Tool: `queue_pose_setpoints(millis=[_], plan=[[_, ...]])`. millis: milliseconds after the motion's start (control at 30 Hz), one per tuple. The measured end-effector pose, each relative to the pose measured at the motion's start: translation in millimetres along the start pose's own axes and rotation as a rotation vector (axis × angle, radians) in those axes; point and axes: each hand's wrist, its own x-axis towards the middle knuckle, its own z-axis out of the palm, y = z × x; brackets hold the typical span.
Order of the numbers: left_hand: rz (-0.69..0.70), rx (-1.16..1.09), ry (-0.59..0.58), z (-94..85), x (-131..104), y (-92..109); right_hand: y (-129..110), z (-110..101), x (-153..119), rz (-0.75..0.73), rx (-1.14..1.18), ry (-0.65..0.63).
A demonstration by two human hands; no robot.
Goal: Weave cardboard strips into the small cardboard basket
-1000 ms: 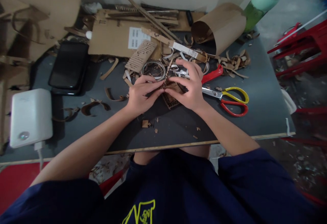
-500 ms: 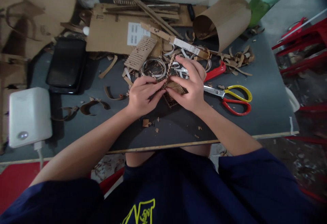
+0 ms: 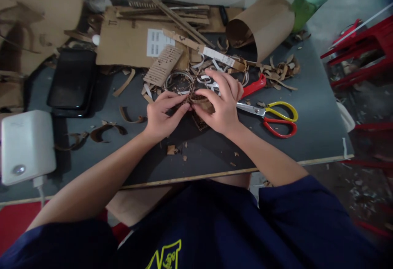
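Both hands meet over a small box-like piece of corrugated cardboard [image 3: 200, 122] near the middle of the table. My left hand [image 3: 164, 115] pinches a narrow corrugated cardboard strip [image 3: 193, 84] at its lower end, against the piece's left side. On the right, my right hand [image 3: 222, 104] has its thumb and index finger closed on the same strip and the piece's edge, its other fingers curled above. The fingers partly hide where strip and piece meet. Behind the hands lie a roll of tape [image 3: 179, 81] and a slotted cardboard piece [image 3: 163, 65].
Scissors [image 3: 265, 115] with yellow and red handles lie right of my hands, beside a red-handled tool [image 3: 254, 85]. A rolled cardboard tube [image 3: 270, 25], flat cardboard [image 3: 123, 41], a black device [image 3: 73, 78] and a white power bank [image 3: 29, 146] surround the work area.
The strip that stood upright between my hands now sits lower and curves back. My left hand's fingers have spread slightly along it. The whole view has shifted a little.
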Motion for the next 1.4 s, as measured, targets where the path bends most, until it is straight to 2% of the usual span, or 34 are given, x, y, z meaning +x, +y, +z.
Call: queue_pose_setpoints(millis=[200,400,500,667,1000,1167,1400], plan=[[0.205,0.048,0.009,2.0,0.4,-7.4,1.2,5.8,-2.3,-0.036,-0.010,0.036],[0.275,0.071,0.068,6.8,2.8,-6.0,10.0,7.7,-2.1,-0.155,0.048,0.109],[0.331,0.048,0.090,8.9,1.7,-1.3,8.7,7.0,-4.2,-0.145,0.056,0.118],[0.415,0.200,0.040,10.1,-4.4,5.2,2.6,5.6,-8.7,-0.076,0.120,0.118],[0.475,0.275,0.030,6.9,-6.7,8.9,2.8,0.8,-10.3,-0.084,0.215,0.146],[0.378,0.304,0.062,5.8,-4.3,6.8,2.5,2.4,-9.8,-0.104,0.256,0.099],[0.347,0.238,0.046,9.2,-2.1,0.0,5.7,6.7,-7.6,-0.131,0.252,0.090]])
